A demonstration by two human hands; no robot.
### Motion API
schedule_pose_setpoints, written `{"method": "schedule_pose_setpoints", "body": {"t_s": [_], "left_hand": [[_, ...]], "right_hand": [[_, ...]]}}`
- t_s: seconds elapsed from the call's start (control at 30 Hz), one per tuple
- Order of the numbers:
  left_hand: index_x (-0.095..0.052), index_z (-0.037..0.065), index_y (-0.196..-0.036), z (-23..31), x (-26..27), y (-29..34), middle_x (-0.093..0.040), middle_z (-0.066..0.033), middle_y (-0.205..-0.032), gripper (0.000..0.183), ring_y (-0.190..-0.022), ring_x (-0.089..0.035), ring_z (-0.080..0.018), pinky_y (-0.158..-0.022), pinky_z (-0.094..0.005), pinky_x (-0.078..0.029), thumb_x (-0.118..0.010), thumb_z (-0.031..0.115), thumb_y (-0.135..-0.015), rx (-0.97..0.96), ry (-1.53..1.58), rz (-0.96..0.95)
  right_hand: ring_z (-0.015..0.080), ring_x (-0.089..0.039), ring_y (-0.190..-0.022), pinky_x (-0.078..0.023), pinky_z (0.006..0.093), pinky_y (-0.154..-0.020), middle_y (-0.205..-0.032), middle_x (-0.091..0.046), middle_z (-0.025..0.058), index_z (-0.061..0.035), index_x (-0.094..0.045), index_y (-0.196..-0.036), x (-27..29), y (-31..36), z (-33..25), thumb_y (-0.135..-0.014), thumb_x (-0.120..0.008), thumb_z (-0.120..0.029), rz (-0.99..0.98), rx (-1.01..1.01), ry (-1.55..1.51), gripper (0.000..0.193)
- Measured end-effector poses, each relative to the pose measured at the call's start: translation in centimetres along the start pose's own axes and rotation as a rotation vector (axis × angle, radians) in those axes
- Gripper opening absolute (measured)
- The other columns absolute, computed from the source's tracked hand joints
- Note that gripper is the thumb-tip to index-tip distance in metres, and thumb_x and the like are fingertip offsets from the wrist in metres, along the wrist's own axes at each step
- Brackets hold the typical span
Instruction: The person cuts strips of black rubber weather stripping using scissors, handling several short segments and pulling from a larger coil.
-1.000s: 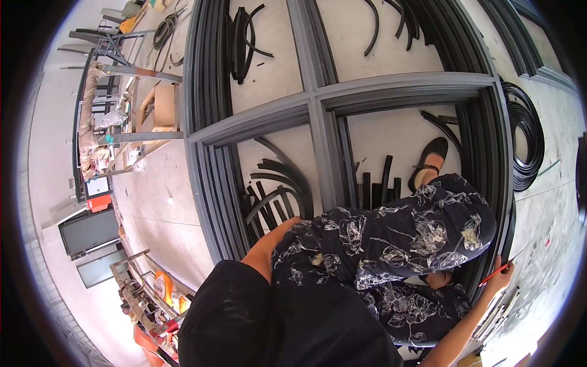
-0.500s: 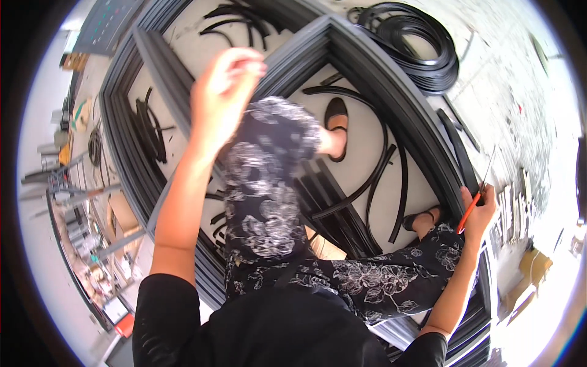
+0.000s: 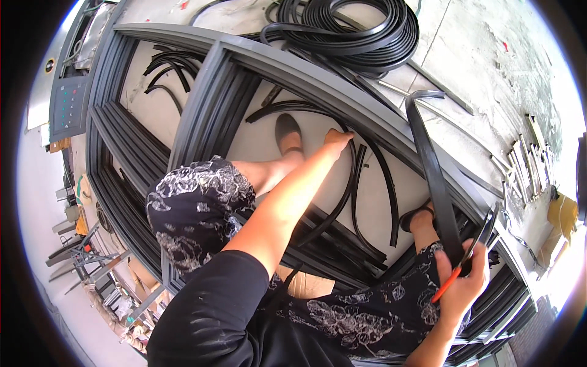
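Note:
My left hand [image 3: 338, 142] reaches into a grey frame [image 3: 269, 51], its fingers closed at the upper part of a curved black rubber strip [image 3: 343, 202]. My right hand [image 3: 463, 287] holds orange-handled scissors [image 3: 451, 282] with the dark blades apart, pointing up and away. The same hand also has the lower end of a wide flat black strip [image 3: 431, 168] in it; this strip runs up across the frame's edge, and its far end bends to the right. More loose black strips [image 3: 382, 162] lie inside the frame around my feet.
A big coil of black strip [image 3: 348, 37] lies on the floor beyond the frame. Further grey frames are stacked beneath and to the left. Thin offcuts [image 3: 520, 162] and a cardboard box [image 3: 559, 220] are on the right. A control panel [image 3: 67, 107] stands far left.
My left hand has swung right and down into the frame, onto a black strip. The right hand has come nearer and now holds the wide strip along with the scissors. The view has shifted.

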State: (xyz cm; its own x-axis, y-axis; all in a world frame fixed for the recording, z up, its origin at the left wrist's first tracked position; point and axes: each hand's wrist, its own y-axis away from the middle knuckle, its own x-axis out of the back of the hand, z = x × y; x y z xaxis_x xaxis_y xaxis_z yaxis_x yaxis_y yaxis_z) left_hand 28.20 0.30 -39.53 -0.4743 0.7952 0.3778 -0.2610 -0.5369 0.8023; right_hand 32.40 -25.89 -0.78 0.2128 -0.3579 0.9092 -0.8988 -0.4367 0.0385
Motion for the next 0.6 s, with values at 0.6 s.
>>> {"method": "schedule_pose_setpoints", "body": {"t_s": [0.6], "left_hand": [[-0.060, 0.004, -0.083, 0.3, 0.4, 0.2, -0.055, -0.0032, -0.067, 0.012, -0.066, -0.056, -0.0163, -0.064, -0.0314, -0.047, -0.058, 0.001, -0.071, 0.120, 0.795, 0.102]], "right_hand": [[0.0126, -0.039, -0.060, -0.033, 0.0237, -0.055, -0.068, -0.044, 0.0020, -0.0030, -0.051, -0.087, -0.1, 0.3, 0.7, -0.061, -0.079, -0.009, -0.018, 0.030, 0.019, 0.039]]}}
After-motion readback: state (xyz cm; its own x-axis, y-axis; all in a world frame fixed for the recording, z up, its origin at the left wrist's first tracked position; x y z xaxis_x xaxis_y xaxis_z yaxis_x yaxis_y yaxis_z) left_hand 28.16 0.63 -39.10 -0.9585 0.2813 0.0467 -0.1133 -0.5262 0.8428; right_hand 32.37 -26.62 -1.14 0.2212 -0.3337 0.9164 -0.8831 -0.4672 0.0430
